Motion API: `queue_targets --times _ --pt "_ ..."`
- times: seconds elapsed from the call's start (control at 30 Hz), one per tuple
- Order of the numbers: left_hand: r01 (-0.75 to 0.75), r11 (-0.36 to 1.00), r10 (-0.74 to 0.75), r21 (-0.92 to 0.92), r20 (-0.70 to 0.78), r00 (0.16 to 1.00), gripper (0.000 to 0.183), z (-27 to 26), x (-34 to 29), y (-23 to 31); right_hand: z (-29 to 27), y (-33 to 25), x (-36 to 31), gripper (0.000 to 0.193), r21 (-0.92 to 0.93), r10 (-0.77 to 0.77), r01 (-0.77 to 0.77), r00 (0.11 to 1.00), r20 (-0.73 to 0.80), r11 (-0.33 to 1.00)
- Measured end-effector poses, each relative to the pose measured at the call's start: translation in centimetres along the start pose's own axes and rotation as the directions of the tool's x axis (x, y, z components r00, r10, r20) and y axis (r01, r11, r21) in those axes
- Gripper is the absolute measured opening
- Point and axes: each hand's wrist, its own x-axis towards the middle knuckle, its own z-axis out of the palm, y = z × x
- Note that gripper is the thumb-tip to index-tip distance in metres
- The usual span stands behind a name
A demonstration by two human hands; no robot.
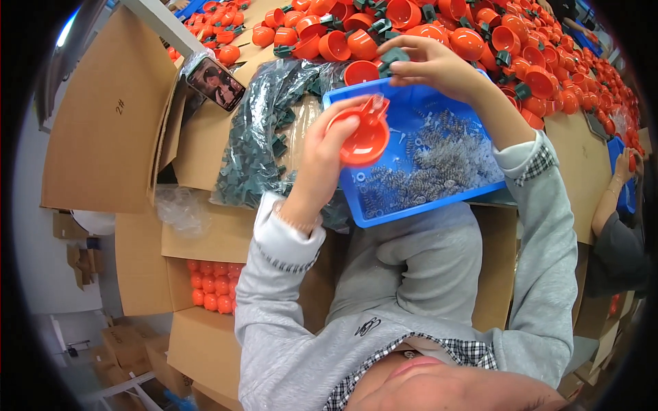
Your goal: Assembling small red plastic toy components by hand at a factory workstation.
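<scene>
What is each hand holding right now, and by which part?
Left hand grips an orange cup by its rim. Right hand pinches a dark green cap by its edge.

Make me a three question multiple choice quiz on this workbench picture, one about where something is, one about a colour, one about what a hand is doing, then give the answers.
1. Where do the metal springs lie?
A. in the blue tray
B. in a cardboard box
C. on the floor

2. What colour is the cup in the left hand?
A. green
B. orange-red
C. white

3. What is the right hand doing?
A. resting flat on the lap
B. holding a phone
C. gripping a dark green part above the tray's far edge

Answers: 1 A, the springs fill the tray's floor. 2 B, the cup matches the orange-red pile behind. 3 C, the fingers close around the green piece.
</scene>
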Motion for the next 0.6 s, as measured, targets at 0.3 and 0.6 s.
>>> queue_targets --times 0.3,0.6 --pt "0.005 0.997 -0.010 -0.073 -0.073 0.997 0.038 0.7 5.3 -1.2 -1.8 0.4 -0.3 0.031 0.183 -0.021 0.031 0.998 -0.058 0.983" --pt "0.083 0.986 -0.094 -0.142 -0.070 0.993 0.043 1.1 5.3 -1.0 -1.9 0.9 -0.5 0.028 -0.140 -0.115 0.108 0.992 -0.047 0.984"
